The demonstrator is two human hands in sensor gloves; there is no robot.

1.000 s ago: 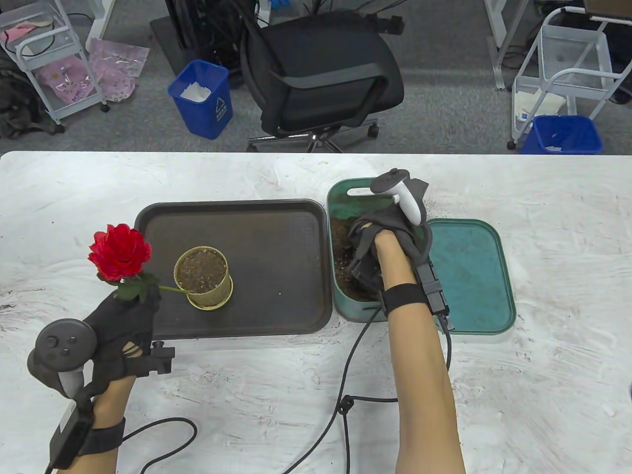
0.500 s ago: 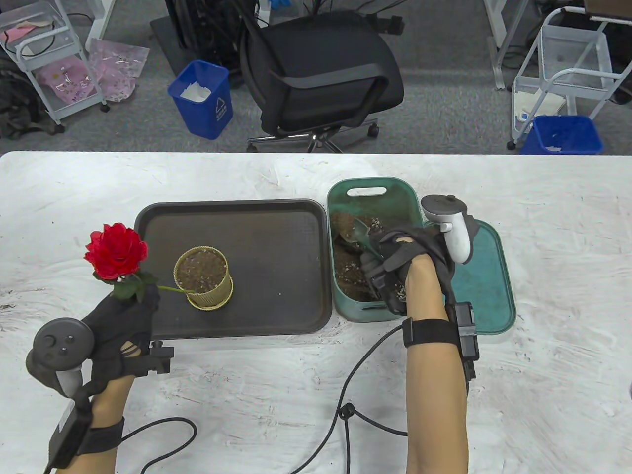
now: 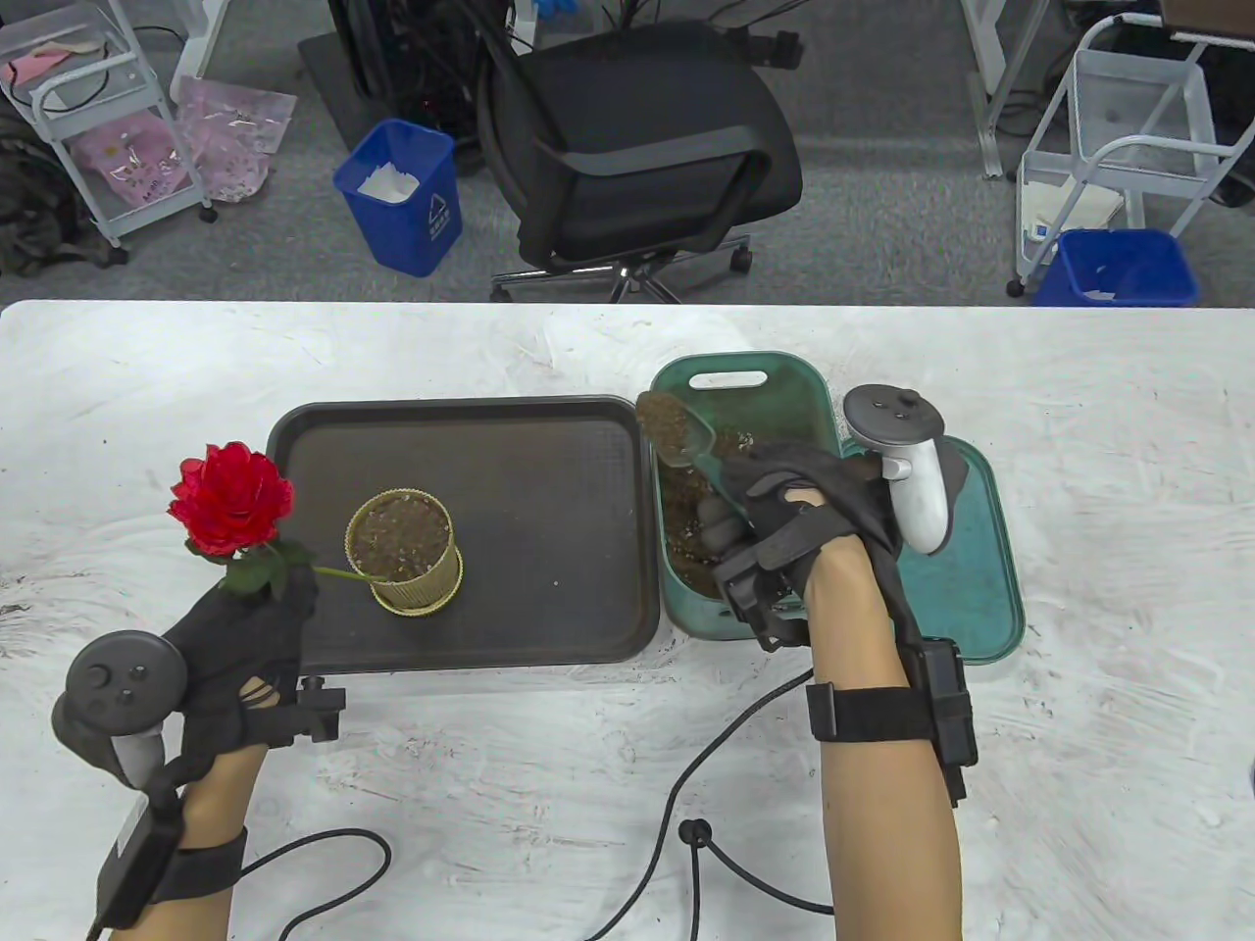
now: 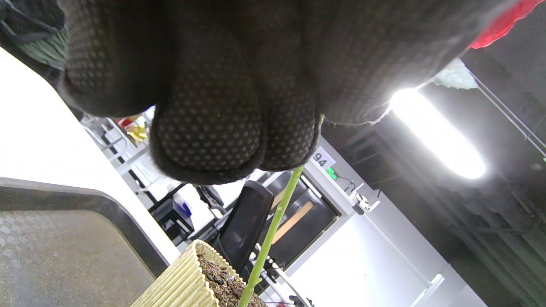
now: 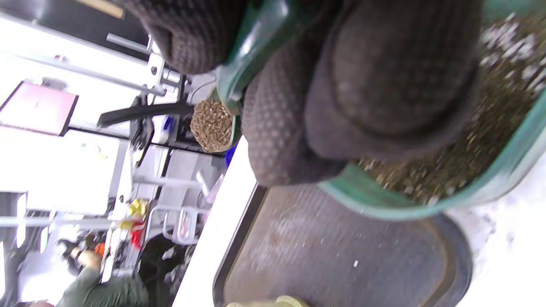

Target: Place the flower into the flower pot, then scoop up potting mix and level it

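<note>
The white table (image 3: pixel 549 784) carries a dark brown tray (image 3: pixel 549 520) with a ribbed yellow flower pot (image 3: pixel 404 551) standing upright on its left half; just to the tray's right sits a green soil bin (image 3: pixel 686 598) holding potting mix (image 3: pixel 686 549), with its green lid (image 3: pixel 941 549) lying flat beside it. The right hand (image 3: pixel 794 520) grasps the handle of a green scoop (image 3: pixel 677 431), whose bowl is loaded with mix and held above the bin's left rim, close to the tray edge. The left hand (image 3: pixel 245 627) pinches the stem of an artificial red rose (image 3: pixel 230 498); the bloom leans out over the table left of the tray, while the left wrist view shows the stem (image 4: pixel 273 230) running down into the soil already in the pot. Risks, as judged: the heaped scoop must cross open tray to reach the pot, and any tilt or jolt would scatter mix on the tray. The rose stands well off vertical, so soil poured now could fix it crooked. The pot looks light; a sideways pull on the stem or a knock from the scoop could tip it. The pot already appears nearly full, so overflow is likely.
</note>
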